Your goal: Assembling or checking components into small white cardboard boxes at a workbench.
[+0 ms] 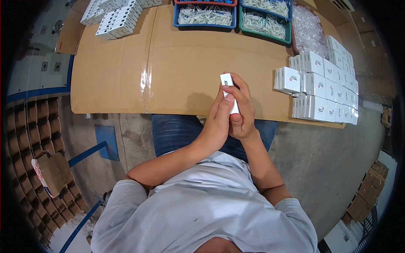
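A small white carton (227, 79) with dark print on its narrow side is held upright between my two hands, above the near edge of the cardboard-covered table (181, 71). My left hand (217, 118) closes on it from the left, the thumb lying along its face. From the other side my right hand (244, 105) wraps round it, with its fingers curled over the upper part. Both palms are close together, so most of the carton's sides are hidden. Whether its end flaps are closed cannot be made out.
Stacked white cartons (317, 86) stand along the table's right side. White boxes (119, 21) are piled at the far left. Blue bins (204, 28) and a green bin (265, 37) with small white pieces sit at the back, beside clear plastic bags (309, 31). A divided cardboard grid (31, 135) is at left.
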Motion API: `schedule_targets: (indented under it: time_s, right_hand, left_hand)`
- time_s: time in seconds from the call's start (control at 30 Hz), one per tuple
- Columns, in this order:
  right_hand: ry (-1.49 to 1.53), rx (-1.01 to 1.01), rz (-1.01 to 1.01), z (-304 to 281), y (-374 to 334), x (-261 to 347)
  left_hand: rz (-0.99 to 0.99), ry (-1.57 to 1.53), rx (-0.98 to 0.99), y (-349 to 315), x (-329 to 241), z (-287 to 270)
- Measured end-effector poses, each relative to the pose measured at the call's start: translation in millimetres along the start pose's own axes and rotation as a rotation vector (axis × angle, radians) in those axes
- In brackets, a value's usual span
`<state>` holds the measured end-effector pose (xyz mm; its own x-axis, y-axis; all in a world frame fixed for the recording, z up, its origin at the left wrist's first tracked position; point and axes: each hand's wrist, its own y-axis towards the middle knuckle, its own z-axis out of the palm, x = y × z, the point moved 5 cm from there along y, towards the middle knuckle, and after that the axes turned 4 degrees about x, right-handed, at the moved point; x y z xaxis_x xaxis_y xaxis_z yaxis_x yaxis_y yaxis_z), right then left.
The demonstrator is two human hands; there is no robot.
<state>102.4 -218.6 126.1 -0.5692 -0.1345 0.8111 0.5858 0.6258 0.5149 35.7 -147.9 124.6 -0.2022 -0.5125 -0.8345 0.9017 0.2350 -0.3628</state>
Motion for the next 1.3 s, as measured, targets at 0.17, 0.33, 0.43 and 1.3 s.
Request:
schedule_targets:
  time_s: [0.17, 0.33, 0.43, 1.3]
  right_hand:
    - [-0.002, -0.008, 0.0, -2.1, -0.3, 0.3]
    - [-0.003, -0.02, -0.016, 0.2, -2.0, -3.0]
    - [0.004, -0.024, -0.011, 0.9, -3.0, -4.7]
    - [-0.04, 0.05, 0.046, 3.3, 2.0, -7.5]
  left_hand:
    - [-0.036, -0.036, 0.048, 0.6, -0.5, 4.2]
    - [-0.035, -0.043, 0.015, 0.3, -1.0, 3.9]
    - [-0.022, -0.027, 0.021, 1.3, 0.4, 3.2]
    - [-0.06, -0.131, -0.08, 12.0, 33.3, -15.1]
